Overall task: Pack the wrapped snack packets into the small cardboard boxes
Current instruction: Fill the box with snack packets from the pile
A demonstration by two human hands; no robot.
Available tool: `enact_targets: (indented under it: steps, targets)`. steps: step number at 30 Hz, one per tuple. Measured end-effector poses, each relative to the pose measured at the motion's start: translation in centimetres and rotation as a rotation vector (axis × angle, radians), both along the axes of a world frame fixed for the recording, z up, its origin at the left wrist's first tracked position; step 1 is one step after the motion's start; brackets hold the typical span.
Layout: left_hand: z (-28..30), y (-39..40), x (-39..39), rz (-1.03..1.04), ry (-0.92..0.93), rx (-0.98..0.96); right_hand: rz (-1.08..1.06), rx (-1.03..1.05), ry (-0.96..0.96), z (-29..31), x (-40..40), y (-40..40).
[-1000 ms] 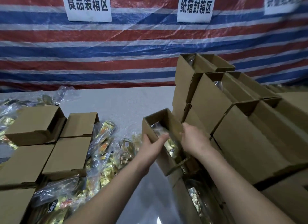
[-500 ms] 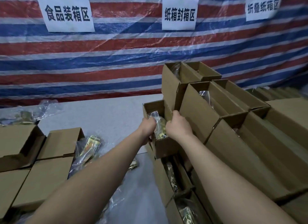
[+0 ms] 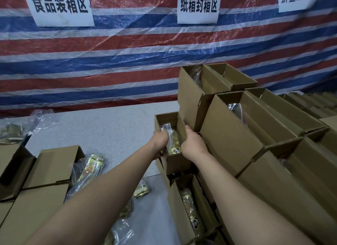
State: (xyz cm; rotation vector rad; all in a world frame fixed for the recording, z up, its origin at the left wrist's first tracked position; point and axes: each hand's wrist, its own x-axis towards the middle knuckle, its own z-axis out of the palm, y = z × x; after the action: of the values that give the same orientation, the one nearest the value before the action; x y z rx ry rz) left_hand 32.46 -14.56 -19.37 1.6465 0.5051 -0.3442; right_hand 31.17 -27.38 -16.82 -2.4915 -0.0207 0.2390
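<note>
A small open cardboard box [image 3: 166, 119] stands at the left edge of a stack of filled boxes, with a clear wrapped snack packet [image 3: 173, 141] upright inside it. My left hand [image 3: 160, 140] grips the box's left wall. My right hand [image 3: 191, 144] holds its right wall. Below it another open box [image 3: 177, 199] holds a gold packet. Loose snack packets [image 3: 91, 167] lie on the table left of my arms.
Taller open boxes [image 3: 193, 91] are stacked to the right on several levels. Closed or folded boxes [image 3: 52, 164] lie at the left. More bagged packets [image 3: 12, 133] sit at the far left on the grey table [image 3: 109, 128]. A striped tarp with paper signs hangs behind.
Both hands carried the box with the packet up and away from me, and set it against the stack. The view tilted upward.
</note>
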Motion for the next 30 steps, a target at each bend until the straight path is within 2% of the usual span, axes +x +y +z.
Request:
enact_targets:
  steps: [10, 14, 25, 30]
  targets:
    - [-1.1, 0.4, 1.0, -0.063, 0.041, 0.005, 0.009, -0.153, -0.143, -1.1, 0.3, -0.1]
    - [-1.4, 0.1, 0.3, -0.07, 0.048, -0.036, 0.037, -0.142, -0.108, -1.6, -0.6, -0.3]
    - [-1.7, 0.3, 0.3, -0.067, 0.027, 0.076, 0.067, -0.12, -0.1, -1.8, -0.8, -0.6]
    - [-1.1, 0.7, -0.3, -0.079, 0.047, 0.044, 0.05, -0.129, -0.124, -1.5, -0.7, -0.6]
